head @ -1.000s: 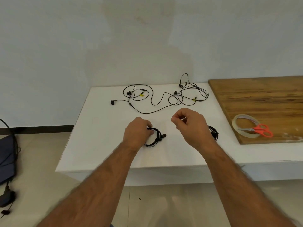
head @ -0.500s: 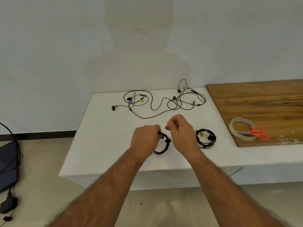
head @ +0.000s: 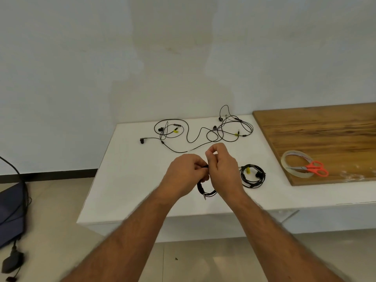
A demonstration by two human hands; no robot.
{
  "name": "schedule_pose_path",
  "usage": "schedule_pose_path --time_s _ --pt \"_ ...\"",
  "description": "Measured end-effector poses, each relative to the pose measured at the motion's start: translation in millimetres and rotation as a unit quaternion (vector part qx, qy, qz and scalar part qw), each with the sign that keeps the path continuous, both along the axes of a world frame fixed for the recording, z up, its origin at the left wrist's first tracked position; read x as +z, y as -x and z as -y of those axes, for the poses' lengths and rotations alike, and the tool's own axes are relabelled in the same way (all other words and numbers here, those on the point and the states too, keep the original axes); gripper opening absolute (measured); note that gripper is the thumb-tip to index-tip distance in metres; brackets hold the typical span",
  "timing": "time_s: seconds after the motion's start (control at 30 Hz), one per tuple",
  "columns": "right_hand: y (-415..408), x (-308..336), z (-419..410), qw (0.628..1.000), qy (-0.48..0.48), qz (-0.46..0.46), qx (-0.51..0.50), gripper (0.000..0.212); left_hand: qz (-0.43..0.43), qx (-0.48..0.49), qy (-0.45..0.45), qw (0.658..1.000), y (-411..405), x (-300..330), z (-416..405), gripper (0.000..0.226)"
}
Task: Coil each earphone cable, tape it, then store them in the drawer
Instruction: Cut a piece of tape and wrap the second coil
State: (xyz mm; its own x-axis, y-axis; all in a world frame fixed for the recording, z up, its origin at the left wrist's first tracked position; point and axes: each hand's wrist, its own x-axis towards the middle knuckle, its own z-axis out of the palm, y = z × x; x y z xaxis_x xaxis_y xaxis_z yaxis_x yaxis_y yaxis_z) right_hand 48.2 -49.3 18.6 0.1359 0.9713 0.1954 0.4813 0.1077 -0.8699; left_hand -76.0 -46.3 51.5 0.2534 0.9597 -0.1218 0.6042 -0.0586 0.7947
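A coiled black earphone cable hangs between my hands just above the white table, its jack plug sticking out at the bottom. My left hand grips the coil's top. My right hand meets it there, fingers curled and pinching at the same spot. A second coiled earphone with a yellow tag lies on the table right of my hands. Two loose, tangled earphones sprawl at the table's far side. A roll of clear tape lies on the wooden board. No drawer is visible.
Orange-handled scissors lie across the tape roll on the wooden board at the right. A wall stands behind the table. On the floor at the left are a dark bag and black cables.
My right hand has moved left from the table's middle to join my left hand at the coil. Both hands have lifted the coil slightly toward me.
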Motion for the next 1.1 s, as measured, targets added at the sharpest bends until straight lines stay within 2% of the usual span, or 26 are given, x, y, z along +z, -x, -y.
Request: schedule_pose_path --time_s 0.13,0.23,0.4,0.47,0.57,0.67,0.9,1.1 --pt "4.2 2.1 -0.5 1.000 -0.027 -0.007 -0.010 0.008 0.108 -0.021 0.125 0.986 13.2 12.8 -0.9 0.016" --pt "6.3 4.9 0.9 0.999 -0.042 -0.011 -0.011 0.008 0.172 -0.036 0.226 0.958 19.9 20.8 1.7 0.025" --pt "10.1 11.5 6.3 0.998 -0.063 -0.026 -0.008 0.008 0.221 -0.027 0.307 0.925 21.3 22.6 6.1 0.025" --pt "10.0 14.9 6.7 0.997 -0.065 -0.040 -0.009 0.007 0.209 -0.027 0.300 0.930 21.8 22.1 6.7 0.024" --pt "9.5 18.0 8.1 0.997 -0.060 -0.049 -0.015 0.007 0.144 -0.039 0.209 0.967 20.2 21.7 7.9 0.025" --pt "4.8 19.5 8.7 0.997 -0.056 -0.055 -0.009 0.007 0.104 -0.025 0.143 0.984 19.2 21.4 8.2 0.026" --pt "-27.3 35.3 6.4 0.996 -0.070 -0.042 0.028 0.008 0.051 0.011 0.088 0.995 24.7 25.5 5.1 0.029" --pt "-43.3 51.5 17.5 0.990 -0.041 0.008 0.133 0.011 0.038 0.044 0.093 0.994 31.5 23.0 -0.2 0.029"
